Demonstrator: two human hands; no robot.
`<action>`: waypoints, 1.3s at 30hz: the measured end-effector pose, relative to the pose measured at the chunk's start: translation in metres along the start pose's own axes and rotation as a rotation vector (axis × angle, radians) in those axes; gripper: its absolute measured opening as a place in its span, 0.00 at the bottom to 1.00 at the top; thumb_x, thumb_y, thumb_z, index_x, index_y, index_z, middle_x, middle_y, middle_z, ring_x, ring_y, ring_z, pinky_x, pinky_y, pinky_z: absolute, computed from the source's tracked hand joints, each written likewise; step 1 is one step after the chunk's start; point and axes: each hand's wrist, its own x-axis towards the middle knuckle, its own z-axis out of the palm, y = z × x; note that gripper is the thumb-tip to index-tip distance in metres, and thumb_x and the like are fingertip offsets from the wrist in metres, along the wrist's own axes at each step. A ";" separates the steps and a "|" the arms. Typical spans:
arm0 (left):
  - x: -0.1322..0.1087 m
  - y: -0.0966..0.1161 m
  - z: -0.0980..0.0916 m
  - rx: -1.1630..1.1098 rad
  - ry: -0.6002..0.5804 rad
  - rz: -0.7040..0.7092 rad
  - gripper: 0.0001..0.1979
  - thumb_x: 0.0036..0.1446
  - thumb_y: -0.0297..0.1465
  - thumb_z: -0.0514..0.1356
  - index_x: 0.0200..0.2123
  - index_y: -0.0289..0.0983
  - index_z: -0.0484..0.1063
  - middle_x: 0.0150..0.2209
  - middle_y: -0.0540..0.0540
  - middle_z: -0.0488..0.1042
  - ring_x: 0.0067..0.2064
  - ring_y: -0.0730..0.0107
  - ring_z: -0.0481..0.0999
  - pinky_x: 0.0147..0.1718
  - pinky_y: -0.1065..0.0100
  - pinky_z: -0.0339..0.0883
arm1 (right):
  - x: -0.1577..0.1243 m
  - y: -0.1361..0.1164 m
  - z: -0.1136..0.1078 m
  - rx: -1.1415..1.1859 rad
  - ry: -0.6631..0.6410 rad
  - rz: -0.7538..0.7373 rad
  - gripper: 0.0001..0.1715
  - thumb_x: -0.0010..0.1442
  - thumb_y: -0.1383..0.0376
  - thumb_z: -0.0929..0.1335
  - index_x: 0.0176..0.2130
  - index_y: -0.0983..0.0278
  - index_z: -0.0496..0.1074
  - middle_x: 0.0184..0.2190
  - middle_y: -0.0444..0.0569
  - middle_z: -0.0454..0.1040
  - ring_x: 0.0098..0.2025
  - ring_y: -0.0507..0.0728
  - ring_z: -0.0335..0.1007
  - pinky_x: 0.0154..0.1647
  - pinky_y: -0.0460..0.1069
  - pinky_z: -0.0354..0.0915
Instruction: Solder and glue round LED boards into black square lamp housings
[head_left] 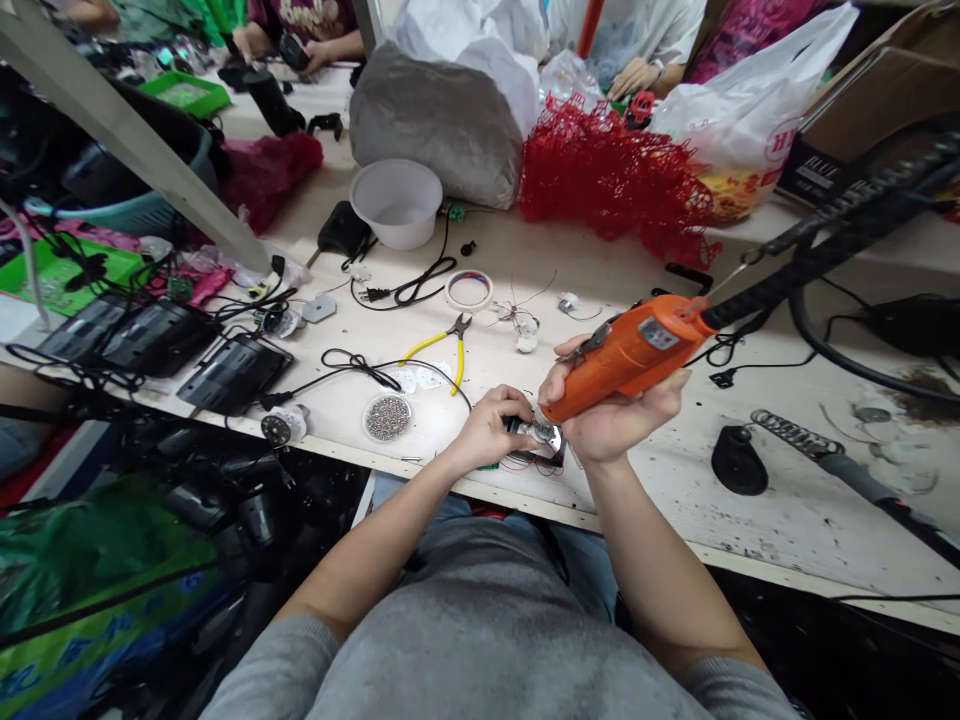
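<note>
My right hand is wrapped round an orange electric screwdriver, tilted with its cable end up to the right. Its tip is down by a small black device housing at the table's front edge; the contact itself is hidden. Silvery and white parts and thin red wires show on the housing. With bent fingers, my left hand grips the housing's left side. To its left stands a round dish of small metal screws. Yellow-handled cutting pliers lie behind my left hand.
A roll of tape, a white bowl and red netting are further back. Black housings with cords line the left. A soldering iron holder with a coil is at right. Co-workers' hands show across the table.
</note>
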 end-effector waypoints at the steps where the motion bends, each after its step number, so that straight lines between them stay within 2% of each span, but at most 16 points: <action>1: 0.000 0.000 0.000 -0.004 0.002 0.005 0.12 0.36 0.26 0.77 0.26 0.38 0.79 0.37 0.48 0.73 0.44 0.63 0.74 0.49 0.61 0.68 | 0.001 0.000 -0.001 -0.001 -0.001 0.011 0.47 0.51 0.25 0.57 0.30 0.62 0.74 0.18 0.43 0.66 0.12 0.51 0.60 0.11 0.48 0.59; 5: 0.000 -0.001 0.000 -0.015 0.003 0.014 0.13 0.36 0.26 0.77 0.27 0.38 0.79 0.37 0.47 0.73 0.43 0.64 0.75 0.48 0.62 0.69 | 0.003 0.000 -0.003 -0.009 -0.024 0.042 0.47 0.49 0.24 0.57 0.30 0.62 0.74 0.16 0.43 0.66 0.12 0.52 0.61 0.10 0.48 0.57; 8: 0.000 0.001 -0.001 -0.001 0.004 0.000 0.13 0.36 0.25 0.76 0.29 0.38 0.81 0.38 0.47 0.74 0.44 0.63 0.75 0.48 0.63 0.69 | 0.001 0.001 -0.003 -0.008 -0.051 0.045 0.46 0.49 0.25 0.59 0.29 0.62 0.75 0.16 0.44 0.66 0.14 0.53 0.63 0.12 0.49 0.60; 13: -0.001 0.003 -0.001 0.045 0.015 -0.033 0.17 0.35 0.22 0.75 0.32 0.38 0.81 0.38 0.48 0.74 0.43 0.63 0.74 0.46 0.63 0.69 | -0.004 0.002 0.001 0.044 -0.081 -0.002 0.39 0.50 0.29 0.64 0.34 0.60 0.74 0.27 0.45 0.73 0.16 0.51 0.65 0.14 0.49 0.63; 16: -0.002 0.003 0.000 0.071 0.024 -0.027 0.16 0.36 0.22 0.75 0.32 0.38 0.81 0.39 0.48 0.74 0.43 0.63 0.75 0.47 0.63 0.69 | 0.001 0.003 0.000 0.025 -0.102 0.042 0.41 0.50 0.28 0.63 0.33 0.61 0.74 0.23 0.44 0.70 0.15 0.51 0.63 0.12 0.48 0.59; 19: -0.003 0.001 0.000 0.056 0.032 -0.014 0.15 0.37 0.24 0.75 0.33 0.38 0.81 0.39 0.47 0.75 0.44 0.63 0.76 0.48 0.63 0.69 | 0.008 0.002 -0.004 0.026 -0.067 0.079 0.43 0.49 0.26 0.60 0.31 0.61 0.73 0.18 0.42 0.67 0.13 0.51 0.61 0.11 0.47 0.57; 22: -0.003 0.000 0.000 0.022 0.035 0.012 0.15 0.37 0.25 0.76 0.32 0.38 0.82 0.39 0.45 0.75 0.44 0.63 0.77 0.48 0.63 0.71 | 0.012 0.000 -0.006 0.051 -0.031 0.055 0.45 0.50 0.25 0.58 0.31 0.61 0.73 0.19 0.43 0.68 0.12 0.51 0.60 0.10 0.47 0.56; 27: -0.003 0.000 0.000 0.039 0.037 0.009 0.15 0.37 0.25 0.76 0.33 0.39 0.82 0.40 0.45 0.76 0.43 0.63 0.78 0.48 0.63 0.72 | 0.010 -0.002 -0.007 0.042 -0.062 0.043 0.48 0.50 0.24 0.57 0.32 0.62 0.74 0.19 0.44 0.68 0.12 0.52 0.61 0.09 0.48 0.56; 35: -0.003 0.002 0.000 0.033 0.041 -0.007 0.16 0.36 0.25 0.77 0.32 0.39 0.82 0.39 0.46 0.76 0.43 0.64 0.77 0.48 0.63 0.71 | 0.008 -0.001 -0.005 0.025 -0.042 0.068 0.44 0.50 0.26 0.60 0.31 0.61 0.73 0.17 0.43 0.68 0.12 0.53 0.61 0.10 0.48 0.56; 39: -0.003 0.002 -0.001 0.060 0.047 -0.029 0.16 0.36 0.26 0.77 0.33 0.39 0.83 0.39 0.46 0.77 0.43 0.63 0.77 0.47 0.64 0.71 | 0.007 0.000 -0.007 0.015 -0.052 0.072 0.45 0.49 0.25 0.59 0.33 0.61 0.73 0.20 0.44 0.70 0.13 0.52 0.61 0.10 0.48 0.56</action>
